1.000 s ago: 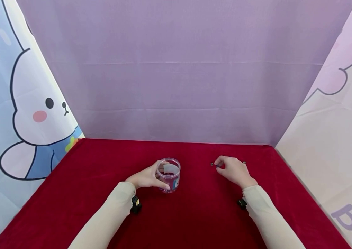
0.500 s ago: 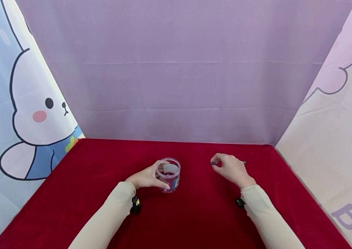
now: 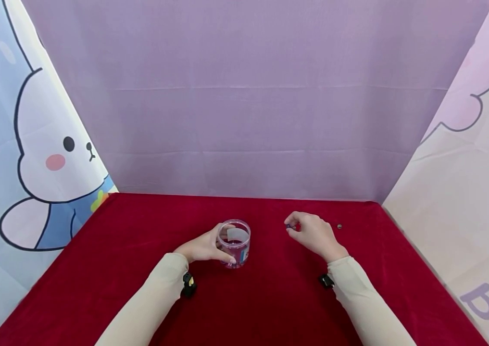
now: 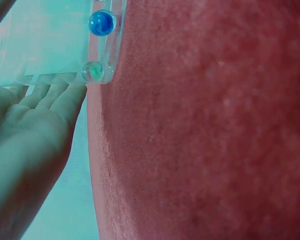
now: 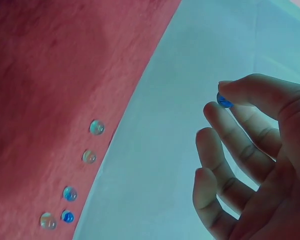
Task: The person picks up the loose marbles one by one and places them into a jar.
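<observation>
In the head view my left hand grips the side of a clear plastic jar, which stands upright on the red cloth. A blue marble and a greenish clear marble show at the jar's bottom in the left wrist view. To the right of the jar, my right hand pinches a blue marble between thumb and finger; its other fingers are loosely bent. Several loose marbles, among them a pale clear marble, lie on the cloth in the right wrist view.
The red cloth covers the table. A purple curtain rises behind its back edge. Printed cloth walls, one with a cartoon rabbit, flank it left and right. A single small marble lies right of my right hand.
My right hand has moved left, toward the jar, with the blue marble in its fingers. A marble behind that hand now shows more fully. The left hand and jar stay put.
</observation>
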